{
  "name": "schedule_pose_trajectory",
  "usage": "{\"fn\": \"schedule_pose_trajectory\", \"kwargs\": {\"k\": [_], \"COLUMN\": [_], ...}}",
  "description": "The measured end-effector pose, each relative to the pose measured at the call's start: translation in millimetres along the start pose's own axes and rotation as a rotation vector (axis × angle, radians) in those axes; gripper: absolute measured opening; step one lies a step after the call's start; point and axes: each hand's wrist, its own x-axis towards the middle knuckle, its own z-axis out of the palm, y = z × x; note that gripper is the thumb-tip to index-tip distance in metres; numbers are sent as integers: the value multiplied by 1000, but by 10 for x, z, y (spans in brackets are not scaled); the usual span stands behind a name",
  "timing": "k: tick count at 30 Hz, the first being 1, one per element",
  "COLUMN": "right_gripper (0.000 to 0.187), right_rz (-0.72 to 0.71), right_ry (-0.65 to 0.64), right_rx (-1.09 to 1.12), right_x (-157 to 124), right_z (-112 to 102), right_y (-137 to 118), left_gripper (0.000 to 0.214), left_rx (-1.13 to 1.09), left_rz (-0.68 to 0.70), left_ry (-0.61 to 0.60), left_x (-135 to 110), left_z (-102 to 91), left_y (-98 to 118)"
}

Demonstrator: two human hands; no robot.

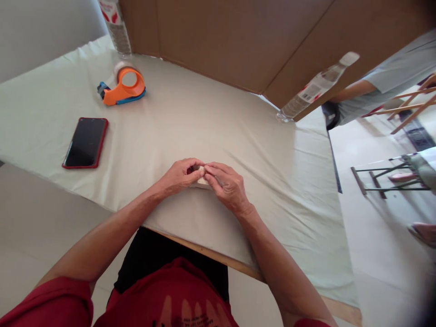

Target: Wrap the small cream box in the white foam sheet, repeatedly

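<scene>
Where the fingertips of your left hand [180, 176] and right hand [230, 185] meet, a small cream-coloured piece [201, 174] sits between them, low over the near part of the worktop [170, 122], roughly midway along its near edge. Your left grip is closed on the piece from the left, forefinger curled over and thumb along the near side; your right grip pinches its right end between thumb and fingers. Your fingers hide much of it, so you cannot tell its full shape, nor whether it touches the pale cloth covering the worktop.

To the left, well apart from your hands, a smartphone [86, 143] in a red case lies screen up. Beyond it is an orange and blue tape dispenser [118, 93] with a roll of tape. A clear plastic bottle [119, 34] stands at the far left against a brown cardboard panel [221, 41], which rises along the far side. A second clear bottle [309, 94] stands at the panel's right end. Past the worktop on the right, you have another person's grey clothing [397, 70] and a folding stool [377, 180] on the floor [371, 236].
</scene>
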Motion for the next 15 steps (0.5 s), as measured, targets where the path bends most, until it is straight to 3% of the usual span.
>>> {"fn": "schedule_pose_trajectory", "kwargs": {"k": [5, 9, 12, 15], "right_gripper": [28, 23, 22, 29], "right_rz": [-96, -122, -23, 191], "right_ry": [-65, -65, 46, 279], "right_rx": [-170, -149, 6, 244], "right_x": [-39, -26, -66, -99], "right_z": [-58, -19, 14, 11], "right_y": [12, 9, 45, 156], "left_gripper": [43, 44, 44, 43], "left_rx": [-13, -162, -221, -245], "left_rz": [-61, -123, -148, -147], "left_ry": [2, -31, -1, 96], "left_x": [-11, -13, 0, 16], "left_z": [-33, -80, -94, -96], "left_y": [27, 33, 27, 15]}}
